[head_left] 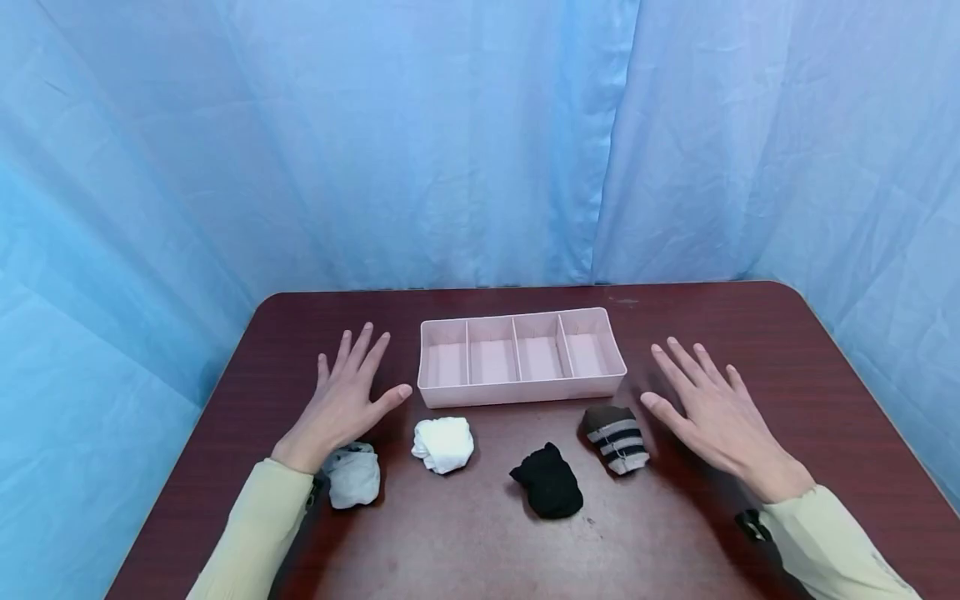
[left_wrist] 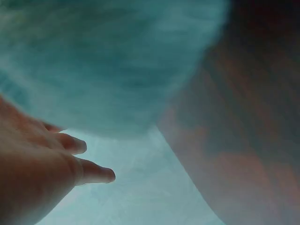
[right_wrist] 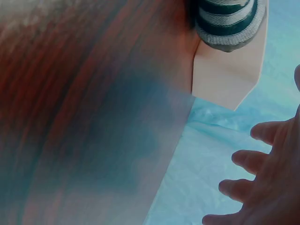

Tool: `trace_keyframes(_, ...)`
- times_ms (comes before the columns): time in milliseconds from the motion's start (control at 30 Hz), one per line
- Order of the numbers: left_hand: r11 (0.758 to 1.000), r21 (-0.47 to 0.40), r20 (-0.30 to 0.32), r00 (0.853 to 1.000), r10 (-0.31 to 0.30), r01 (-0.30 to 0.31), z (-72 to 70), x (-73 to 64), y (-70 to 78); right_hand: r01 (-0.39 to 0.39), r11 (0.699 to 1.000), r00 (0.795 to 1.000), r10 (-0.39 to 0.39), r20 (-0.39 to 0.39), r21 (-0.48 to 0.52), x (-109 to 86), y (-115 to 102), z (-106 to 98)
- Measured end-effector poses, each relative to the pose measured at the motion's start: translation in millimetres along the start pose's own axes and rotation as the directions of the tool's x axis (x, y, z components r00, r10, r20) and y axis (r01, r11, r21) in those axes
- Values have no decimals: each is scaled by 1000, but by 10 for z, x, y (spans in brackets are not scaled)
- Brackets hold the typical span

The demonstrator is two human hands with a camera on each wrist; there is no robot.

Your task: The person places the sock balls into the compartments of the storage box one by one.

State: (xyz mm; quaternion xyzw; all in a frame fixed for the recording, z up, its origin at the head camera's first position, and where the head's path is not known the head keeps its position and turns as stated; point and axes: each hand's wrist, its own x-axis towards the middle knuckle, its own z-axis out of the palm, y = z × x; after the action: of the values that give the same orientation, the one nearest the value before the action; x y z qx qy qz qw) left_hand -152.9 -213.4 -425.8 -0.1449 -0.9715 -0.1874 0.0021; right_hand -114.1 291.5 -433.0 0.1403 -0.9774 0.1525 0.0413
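My left hand [head_left: 343, 407], fingers spread and straight, is held over the table's left part, holding nothing. Close by its wrist lies a balled grey sock [head_left: 352, 477]; a blurred blue-grey mass [left_wrist: 108, 61] fills much of the left wrist view. A folded white sock [head_left: 443, 444] sits right of that hand. My right hand [head_left: 716, 417] is likewise spread and holds nothing. Nearest to it is a rolled striped sock [head_left: 619, 442] in brown, grey and black, seen also in the right wrist view. A bunched black sock [head_left: 551, 482] lies between the white and striped ones.
Behind the socks stands a pale pink organizer box [head_left: 521, 392] with several compartments in a row. The dark reddish-brown table [head_left: 450, 550] has rounded far corners. Light blue curtains [head_left: 450, 150] hang behind it and along both sides.
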Motion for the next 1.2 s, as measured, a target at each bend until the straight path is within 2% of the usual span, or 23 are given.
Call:
trace_keyframes(333,998,-51,52,998,33,-30,-55,216,114,51,996,999,-52,13,76,-58,-70,-39)
trace_keyframes(467,997,-55,90,994,64,-59,-57,308,154,68,991,996,-74,44,114,-69,-96,-47)
trace_keyframes(633,994,-82,129,989,79,-69,-40,399,186,73,975,990,-97,104,212,-81,-97,-31)
trace_keyframes(833,991,-119,168,983,76,-56,-6,426,185,94,952,980,-139,140,290,-120,-108,16)
trace_keyframes(1067,989,-134,188,979,84,-59,43,457,172,146,953,971,-190,147,267,-143,-103,67)
trace_keyframes(1200,989,-134,193,977,85,-59,68,477,154,130,950,963,-190,193,285,-116,-108,103)
